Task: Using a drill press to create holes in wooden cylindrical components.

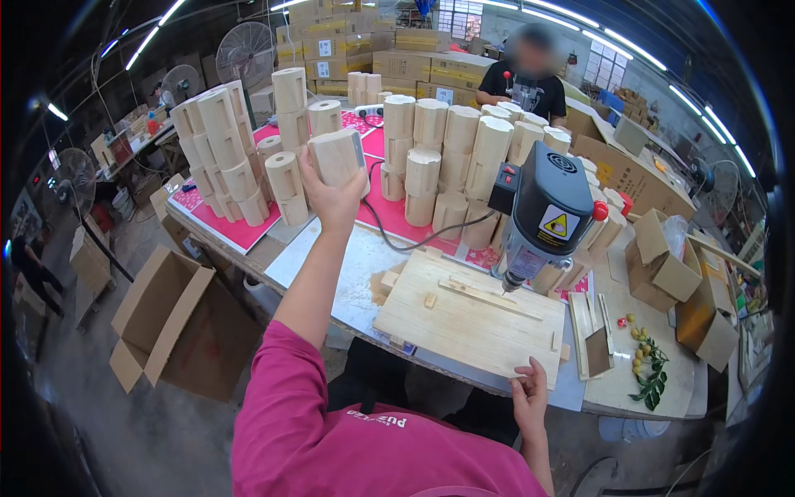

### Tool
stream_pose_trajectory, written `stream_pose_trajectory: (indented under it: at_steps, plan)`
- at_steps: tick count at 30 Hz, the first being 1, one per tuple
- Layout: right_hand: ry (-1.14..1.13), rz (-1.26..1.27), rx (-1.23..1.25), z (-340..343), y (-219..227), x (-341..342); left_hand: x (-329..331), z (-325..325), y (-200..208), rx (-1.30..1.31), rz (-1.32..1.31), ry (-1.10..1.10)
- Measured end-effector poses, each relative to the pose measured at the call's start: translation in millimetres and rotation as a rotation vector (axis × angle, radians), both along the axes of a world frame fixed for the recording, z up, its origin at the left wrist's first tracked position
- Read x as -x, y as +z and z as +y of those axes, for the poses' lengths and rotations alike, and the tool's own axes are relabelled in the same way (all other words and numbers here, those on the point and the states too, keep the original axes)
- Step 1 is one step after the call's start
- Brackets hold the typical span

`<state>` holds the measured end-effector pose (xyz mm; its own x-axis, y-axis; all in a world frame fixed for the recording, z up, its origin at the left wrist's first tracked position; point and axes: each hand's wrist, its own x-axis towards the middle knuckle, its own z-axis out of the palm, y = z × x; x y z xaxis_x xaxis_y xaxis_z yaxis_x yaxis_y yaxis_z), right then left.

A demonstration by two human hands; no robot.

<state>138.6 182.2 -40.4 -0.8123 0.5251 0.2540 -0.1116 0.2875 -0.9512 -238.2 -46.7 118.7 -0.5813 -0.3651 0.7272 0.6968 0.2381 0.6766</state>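
My left hand (338,199) grips a wooden block (333,157) left of the drill press (556,203); my right hand (530,389), loosely spread, is nearer me than the drill press. If my one-handed grip slips, stacked cylinders (399,120) could topple.

Workbench (352,263), pink sheets (397,219) under stacked wooden cylinders (460,137)

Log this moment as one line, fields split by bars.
left hand: holding rounded wooden block | right hand: open, at near edge of wooden board | drill press: bit above board
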Motion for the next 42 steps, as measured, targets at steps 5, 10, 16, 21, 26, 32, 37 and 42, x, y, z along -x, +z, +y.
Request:
stream_pose_trajectory:
  at_steps: [5,10,16,21,26,32,37,42]
  plan:
    - [0.059,-0.022,0.023,-7.0,-10.3,-0.9,12.2,0.4,22.8,0.027,0.021,0.127]
    - [0.061,-0.003,0.058,-12.8,-14.4,1.2,12.0,4.5,44.2,0.108,0.053,0.168]
    - [0.077,0.006,0.029,-13.1,-16.7,-0.8,21.2,5.9,65.3,0.147,0.048,0.262]
    - [0.078,0.039,0.061,-13.4,-20.8,-2.9,37.8,10.8,72.6,0.220,0.111,0.385]
    - [0.067,0.042,0.068,-12.8,-21.6,-6.7,46.1,14.5,80.4,0.321,0.162,0.540]
    - [0.043,0.047,0.042,-12.1,-23.7,-10.3,60.1,3.3,94.9,0.409,0.164,0.821]
    - [0.004,0.071,0.066,-8.8,-29.2,-13.7,68.2,-0.6,103.2,0.463,0.182,0.911]
    - [0.007,0.039,0.024,-8.8,-24.6,-13.3,71.0,-5.8,109.5,0.475,0.223,0.899]
